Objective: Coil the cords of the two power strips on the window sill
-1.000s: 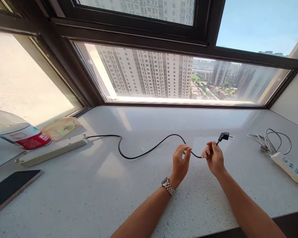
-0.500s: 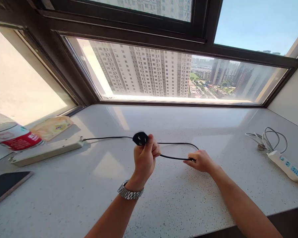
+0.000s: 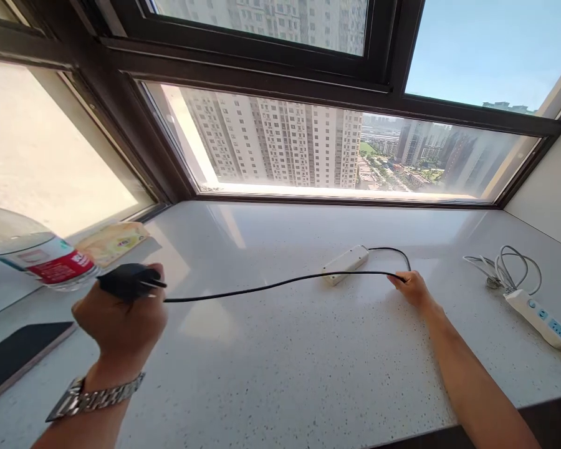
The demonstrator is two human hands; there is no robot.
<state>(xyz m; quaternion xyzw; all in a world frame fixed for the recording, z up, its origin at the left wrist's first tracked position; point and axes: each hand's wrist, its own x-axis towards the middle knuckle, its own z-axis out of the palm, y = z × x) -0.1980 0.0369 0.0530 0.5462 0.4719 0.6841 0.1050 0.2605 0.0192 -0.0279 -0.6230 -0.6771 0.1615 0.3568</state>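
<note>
My left hand (image 3: pixel 124 318), with a metal watch on its wrist, is closed around a black plug (image 3: pixel 124 282) whose metal prongs point to the right. From the plug a black power cord (image 3: pixel 262 288) runs nearly straight across to my right hand (image 3: pixel 414 288), which grips it between closed fingers. Beyond that hand the cord loops back to the end of a white power strip (image 3: pixel 346 265), lying at a slant on the white speckled countertop (image 3: pixel 280 374). Both hands are raised a little above the surface or close to it; the exact height is hard to judge.
A large clear bottle with a red label (image 3: pixel 60 268) stands at the left, by a pale yellow packet (image 3: pixel 115 242). A dark flat device (image 3: pixel 23 355) lies nearer me. At the right rests a second white power strip (image 3: pixel 537 317) with a coiled grey cord (image 3: pixel 507 268). Windows border the back.
My left hand has swung left with the plug, stretching the cord out. My right hand has shifted right, and the power strip has slid from the left side to the middle right.
</note>
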